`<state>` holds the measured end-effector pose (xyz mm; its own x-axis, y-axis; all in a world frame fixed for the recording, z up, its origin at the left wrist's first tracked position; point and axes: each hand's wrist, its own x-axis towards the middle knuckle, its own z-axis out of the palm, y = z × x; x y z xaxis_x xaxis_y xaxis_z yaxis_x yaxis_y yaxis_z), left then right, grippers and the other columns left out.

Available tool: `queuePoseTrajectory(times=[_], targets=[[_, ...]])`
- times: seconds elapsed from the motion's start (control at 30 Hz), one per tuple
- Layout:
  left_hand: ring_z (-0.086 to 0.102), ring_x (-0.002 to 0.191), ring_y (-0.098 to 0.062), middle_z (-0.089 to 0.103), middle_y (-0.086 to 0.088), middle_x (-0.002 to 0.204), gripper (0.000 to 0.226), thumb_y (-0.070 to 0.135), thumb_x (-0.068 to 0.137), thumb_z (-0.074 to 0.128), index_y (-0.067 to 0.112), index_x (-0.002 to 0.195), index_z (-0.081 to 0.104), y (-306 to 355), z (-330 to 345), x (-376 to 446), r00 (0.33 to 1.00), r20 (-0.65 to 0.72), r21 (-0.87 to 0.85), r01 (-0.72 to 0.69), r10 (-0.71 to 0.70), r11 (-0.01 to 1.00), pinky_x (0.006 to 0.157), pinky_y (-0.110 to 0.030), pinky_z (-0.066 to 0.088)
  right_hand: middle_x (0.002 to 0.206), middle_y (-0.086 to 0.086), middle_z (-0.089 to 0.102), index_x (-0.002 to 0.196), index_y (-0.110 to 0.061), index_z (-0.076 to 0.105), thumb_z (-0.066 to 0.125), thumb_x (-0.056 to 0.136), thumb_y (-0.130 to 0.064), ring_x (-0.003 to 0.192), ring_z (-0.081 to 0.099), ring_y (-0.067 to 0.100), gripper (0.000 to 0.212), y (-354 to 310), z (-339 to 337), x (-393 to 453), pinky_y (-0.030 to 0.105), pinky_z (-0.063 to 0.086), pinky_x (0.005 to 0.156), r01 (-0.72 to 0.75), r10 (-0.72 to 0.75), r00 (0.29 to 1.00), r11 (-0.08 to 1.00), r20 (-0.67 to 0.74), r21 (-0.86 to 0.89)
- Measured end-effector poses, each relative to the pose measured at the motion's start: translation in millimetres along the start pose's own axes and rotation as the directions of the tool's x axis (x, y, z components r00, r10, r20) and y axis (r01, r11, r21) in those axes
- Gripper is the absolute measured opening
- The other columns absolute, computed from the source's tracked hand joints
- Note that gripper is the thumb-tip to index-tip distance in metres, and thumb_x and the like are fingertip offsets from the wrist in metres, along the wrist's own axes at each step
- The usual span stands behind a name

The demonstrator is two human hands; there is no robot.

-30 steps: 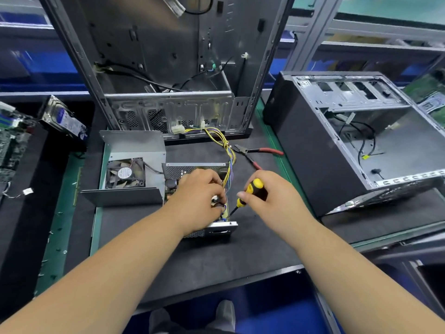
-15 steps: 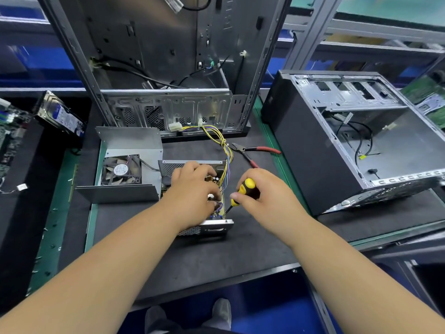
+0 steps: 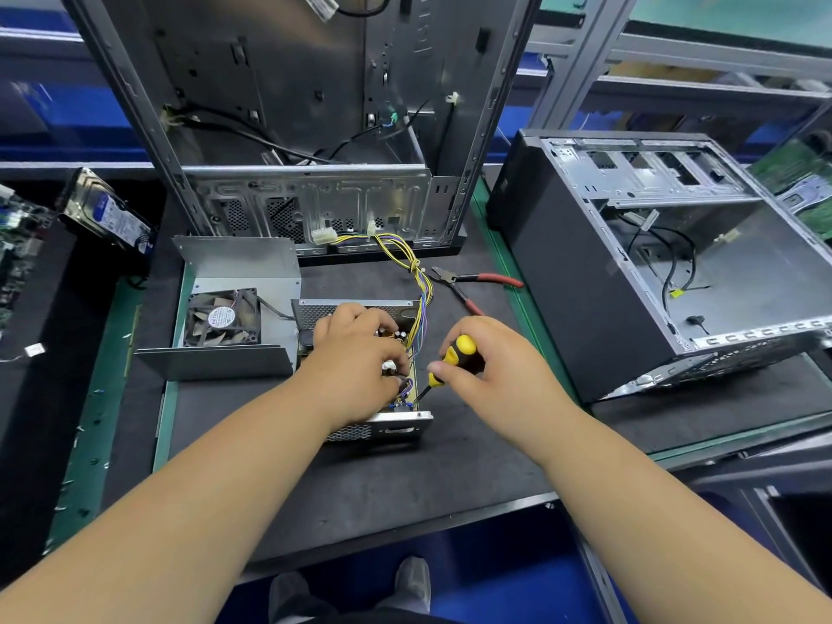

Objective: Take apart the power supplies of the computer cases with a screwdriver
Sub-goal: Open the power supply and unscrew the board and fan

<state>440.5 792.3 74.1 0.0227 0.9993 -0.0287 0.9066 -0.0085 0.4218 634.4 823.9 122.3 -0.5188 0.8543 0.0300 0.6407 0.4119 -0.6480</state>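
1. Bench (image 3: 450,479): a dark mat with green edging fills the centre of the frame; metal shelving runs across the top.
2. Power supply (image 3: 360,317): opened, lying at mid-frame with its circuit board exposed; its yellow and purple wire bundle (image 3: 405,254) leads upward to the case behind.
3. Cover with fan (image 3: 234,308): set just left of the power supply, fan facing up.
4. Left hand (image 3: 355,353): rests on the board, fingers curled over the components; whether it pinches any part cannot be told.
5. Right hand (image 3: 490,367): grips the yellow-and-black screwdriver (image 3: 450,358), whose tip points down-left into the unit's near right corner.
6. Upright case (image 3: 292,128): stands open at upper centre, loose cables inside.
7. Second case (image 3: 653,263): lies on its side at right, open side up.
8. Red-handled cutters (image 3: 477,281): lie between the two cases.
9. Hard drive (image 3: 108,213): at the left edge, tilted.
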Motion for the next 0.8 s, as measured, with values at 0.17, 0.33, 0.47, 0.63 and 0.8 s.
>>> queuePoseTrajectory(times=[0.17, 0.33, 0.47, 0.63, 0.8], targets=[[0.021, 0.126, -0.013, 0.045, 0.021, 0.13, 0.009, 0.04, 0.082, 0.072, 0.039, 0.09, 0.073, -0.7, 0.4, 0.0, 1.0, 0.001, 0.002, -0.008, 0.008, 1.0, 0.094, -0.027, 0.01, 0.085, -0.008, 0.056, 0.083, -0.022, 0.058, 0.072, 0.088, -0.031, 0.08, 0.052, 0.012, 0.017, -0.3, -0.1, 1.6, 0.034, 0.048, 0.069, 0.008, -0.008, 1.0, 1.0, 0.009, -0.013], [0.022, 0.126, -0.014, 0.045, 0.021, 0.13, 0.009, 0.04, 0.081, 0.073, 0.039, 0.09, 0.073, -2.0, 1.9, 0.5, 1.0, -0.004, 0.001, -0.011, 0.011, 1.0, 0.095, -0.028, 0.01, 0.088, -0.009, 0.056, 0.087, -0.022, 0.059, 0.073, 0.088, -0.03, 0.082, 0.051, 0.01, 0.016, -5.5, -4.0, 1.8, 0.034, 0.048, 0.072, 0.024, -0.022, 0.998, 0.999, 0.062, -0.029], [0.022, 0.126, -0.014, 0.043, 0.021, 0.129, 0.01, 0.04, 0.08, 0.072, 0.039, 0.091, 0.072, -2.4, 3.1, 1.5, 1.0, 0.001, 0.012, -0.018, 0.018, 1.0, 0.093, -0.028, 0.01, 0.095, -0.011, 0.055, 0.094, -0.022, 0.06, 0.071, 0.09, -0.023, 0.084, 0.053, 0.014, 0.012, -12.4, -10.3, -0.4, 0.034, 0.047, 0.079, 0.12, -0.107, 0.978, 0.991, 0.181, -0.059], [0.022, 0.125, -0.014, 0.044, 0.021, 0.128, 0.011, 0.041, 0.08, 0.072, 0.038, 0.09, 0.072, -4.2, 4.8, 1.9, 1.0, -0.013, 0.013, -0.018, 0.018, 1.0, 0.096, -0.028, 0.01, 0.099, -0.013, 0.048, 0.101, -0.017, 0.061, 0.068, 0.093, -0.018, 0.091, 0.052, 0.013, 0.011, -19.0, -13.3, 0.3, 0.03, 0.044, 0.082, 0.203, -0.156, 0.943, 0.969, 0.293, -0.138], [0.021, 0.125, -0.014, 0.045, 0.021, 0.128, 0.01, 0.04, 0.079, 0.073, 0.039, 0.088, 0.072, -3.8, 6.6, 2.8, 1.0, -0.013, -0.007, -0.022, 0.022, 1.0, 0.097, -0.029, 0.009, 0.106, -0.01, 0.055, 0.106, -0.024, 0.055, 0.066, 0.092, -0.018, 0.094, 0.056, 0.012, 0.019, -22.2, -16.7, 5.1, 0.033, 0.047, 0.084, 0.097, -0.052, 0.959, 0.984, 0.277, -0.152]])
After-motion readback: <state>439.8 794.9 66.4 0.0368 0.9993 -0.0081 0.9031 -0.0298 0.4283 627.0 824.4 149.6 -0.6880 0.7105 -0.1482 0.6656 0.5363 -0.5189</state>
